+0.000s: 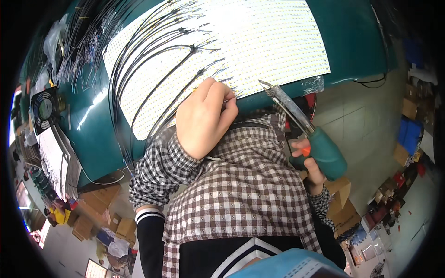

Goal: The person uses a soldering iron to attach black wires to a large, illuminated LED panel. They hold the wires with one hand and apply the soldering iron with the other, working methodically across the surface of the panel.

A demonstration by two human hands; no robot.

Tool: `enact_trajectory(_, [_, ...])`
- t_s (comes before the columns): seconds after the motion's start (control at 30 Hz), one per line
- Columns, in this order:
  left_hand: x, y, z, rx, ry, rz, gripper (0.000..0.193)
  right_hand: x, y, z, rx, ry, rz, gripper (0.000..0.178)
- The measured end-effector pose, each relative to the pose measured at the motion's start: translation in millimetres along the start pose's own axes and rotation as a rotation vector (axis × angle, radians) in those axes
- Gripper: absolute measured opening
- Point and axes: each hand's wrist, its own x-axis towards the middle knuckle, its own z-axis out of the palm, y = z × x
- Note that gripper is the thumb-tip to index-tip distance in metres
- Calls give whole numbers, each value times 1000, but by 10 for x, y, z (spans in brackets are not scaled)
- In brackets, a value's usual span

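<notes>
Pinching a thin wire end against the LED panel (pixel 222 51), the left hand (pixel 204 118) sits close to the soldering iron (pixel 303 127) gripped by the right hand (pixel 311 164); a slip could burn fingers (pixel 230 103).

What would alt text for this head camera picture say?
A person's left hand pinches a thin wire at the edge of a white LED strip panel on a green table, while the right hand holds a green-handled soldering iron nearby.

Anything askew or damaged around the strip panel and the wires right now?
Nothing looks damaged. The black wires fan loosely across the white strip panel, the left hand pinches wire ends at its near edge, and the right hand holds the soldering iron clear.
</notes>
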Motion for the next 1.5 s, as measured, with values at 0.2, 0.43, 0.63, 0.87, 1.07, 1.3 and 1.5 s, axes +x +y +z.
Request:
enact_trajectory(0.2, [32,-8,-8,-58,-13,17,12,-15,47,-11,115,28,-21,45])
enact_trajectory(0.43, [25,-33,-9,-115,-9,-10,11,-121,159,-68,-96,-33,-19,42])
enact_trajectory(0.63, [17,-58,19,-142,22,5,11,-133,140,-19,-68,2,20,43])
enact_trajectory(0.87, [18,-44,12,-136,11,9,11,-107,96,8,-52,5,30,46])
enact_trajectory(1.07, [17,-41,7,-145,7,7,11,-31,29,13,-211,-46,-67,46])
enact_trajectory(1.3, [15,-40,11,-141,10,8,12,-37,27,56,-178,-4,-52,46])
enact_trajectory(1.5, [17,-34,4,-131,7,1,12,9,-18,27,-278,-64,-74,45])
